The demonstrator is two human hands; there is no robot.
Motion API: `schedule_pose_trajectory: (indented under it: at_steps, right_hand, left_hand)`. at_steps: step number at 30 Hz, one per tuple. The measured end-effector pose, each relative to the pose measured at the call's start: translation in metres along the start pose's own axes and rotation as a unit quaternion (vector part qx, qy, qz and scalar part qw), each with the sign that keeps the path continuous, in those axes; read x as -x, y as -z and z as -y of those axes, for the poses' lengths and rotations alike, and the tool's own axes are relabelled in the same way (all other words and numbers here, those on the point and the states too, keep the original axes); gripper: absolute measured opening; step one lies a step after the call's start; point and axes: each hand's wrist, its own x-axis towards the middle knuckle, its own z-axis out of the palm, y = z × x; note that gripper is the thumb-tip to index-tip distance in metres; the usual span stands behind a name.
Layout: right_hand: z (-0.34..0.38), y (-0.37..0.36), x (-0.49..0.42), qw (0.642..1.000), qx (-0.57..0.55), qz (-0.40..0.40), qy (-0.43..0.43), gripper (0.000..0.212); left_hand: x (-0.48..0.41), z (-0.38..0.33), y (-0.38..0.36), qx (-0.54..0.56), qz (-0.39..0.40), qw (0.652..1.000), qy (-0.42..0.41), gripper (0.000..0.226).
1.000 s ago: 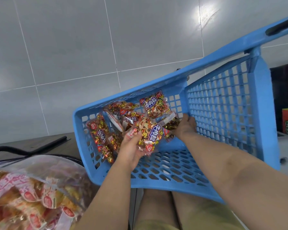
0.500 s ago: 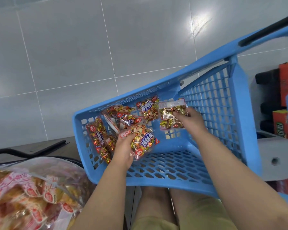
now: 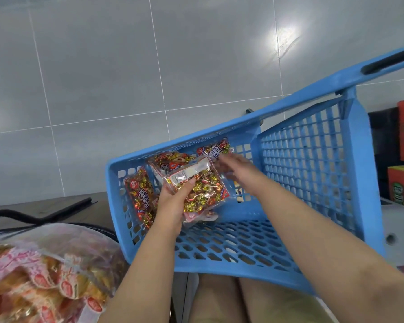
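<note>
While the blue basket [image 3: 313, 159] leans tilted on the person's lap, we see the left hand [image 3: 173, 206] gripping a small stack of candy packets [image 3: 203, 190]. Its fingers [image 3: 187, 183] are curled round the stack's near left edge, with the thumb pressed on top just below the white label and the other fingers hidden underneath. We read that hand as clamped on the stack, which fans out to the right of the thumb and hangs above the basket's perforated bottom.

The right hand [image 3: 237, 170] stretches past the stack toward the basket's far wall. Its fingers [image 3: 222, 159] are smeared by motion, so we cannot tell whether they pinch anything or merely brush it. Their tips lie at the stack's far corner, right below another packet [image 3: 214, 149] that leans against the far wall.

Left of those fingertips lies a further packet [image 3: 170, 160]. Just left of the left thumb, a fourth packet [image 3: 139, 194] stands against the side wall. Well to the left of both hands, outside the basket, we note a large clear bag [image 3: 44, 264] of wrapped snacks.
</note>
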Motion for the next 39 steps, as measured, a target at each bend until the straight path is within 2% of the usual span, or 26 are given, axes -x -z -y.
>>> schedule_pose_trajectory:
  at_steps: [2,3,5,7,9,10,12,13,16,17,22,25,27,30,33,35,37,39]
  right_hand:
    - [-0.004,0.005,-0.029,0.987,0.045,-0.155,-0.006,0.051]
    - [-0.007,0.007,-0.043,0.979,0.096,-0.179,-0.029,0.063]
    - [-0.013,0.007,-0.066,0.964,0.187,-0.169,-0.087,0.085]
    - [-0.017,0.004,-0.081,0.944,0.241,-0.183,-0.128,0.098]
    - [-0.019,-0.001,-0.088,0.937,0.241,-0.215,-0.133,0.1]
    - [-0.021,-0.004,-0.09,0.945,0.205,-0.22,-0.125,0.101]
    - [-0.025,-0.009,-0.087,0.97,0.097,-0.199,-0.101,0.097]
    - [-0.027,-0.01,-0.083,0.977,0.07,-0.182,-0.088,0.087]
    - [-0.033,-0.012,-0.062,0.982,0.113,-0.142,-0.049,0.034]
    - [-0.034,-0.01,-0.052,0.982,0.106,-0.149,-0.034,0.026]
    - [-0.033,0.014,0.02,0.988,-0.039,-0.153,0.002,0.034]
    - [-0.025,0.029,0.062,0.992,-0.069,-0.106,0.01,0.031]
    - [-0.015,0.032,0.089,0.995,-0.077,-0.068,0.002,0.043]
    - [0.0,0.028,0.132,0.998,-0.059,0.01,-0.011,0.036]
    - [0.014,0.015,0.171,0.998,0.002,0.064,-0.008,0.041]
    - [0.021,0.004,0.193,0.994,0.031,0.106,0.004,0.035]
    - [0.024,-0.012,0.212,0.988,0.054,0.146,0.012,0.034]
    - [0.022,-0.03,0.229,0.982,0.082,0.171,0.02,0.042]
  left_hand:
    - [-0.004,0.001,0.007,-0.001,-0.006,1.0,0.006,0.047]
    - [-0.006,0.003,0.01,-0.013,-0.008,1.0,0.004,0.044]
    - [-0.009,0.006,0.016,-0.045,-0.011,0.999,-0.003,0.041]
    - [-0.012,0.007,0.02,-0.063,-0.014,0.998,-0.01,0.038]
    - [-0.013,0.008,0.022,-0.065,-0.014,0.998,-0.017,0.04]
    - [-0.012,0.007,0.022,-0.063,-0.012,0.998,-0.019,0.043]
    - [-0.01,0.005,0.023,-0.054,-0.009,0.998,-0.017,0.051]
    - [-0.01,0.005,0.023,-0.048,-0.008,0.999,-0.017,0.053]
    - [-0.007,0.006,0.024,-0.04,-0.013,0.999,-0.021,0.045]
    - [-0.005,0.005,0.023,-0.031,-0.016,0.999,-0.019,0.043]
    - [0.025,-0.002,0.026,0.015,-0.026,0.999,-0.013,0.026]
    - [0.052,-0.009,0.034,0.001,-0.05,0.998,-0.026,0.03]
    - [0.074,-0.013,0.04,-0.009,-0.062,0.997,-0.037,0.04]
    - [0.119,-0.011,0.049,-0.018,-0.079,0.995,-0.053,0.035]
    - [0.168,0.001,0.063,-0.007,-0.092,0.994,-0.06,0.031]
    - [0.199,0.019,0.073,0.007,-0.119,0.991,-0.068,0.032]
    - [0.228,0.038,0.082,0.044,-0.142,0.986,-0.078,0.033]
    - [0.255,0.058,0.088,0.095,-0.162,0.977,-0.099,0.034]
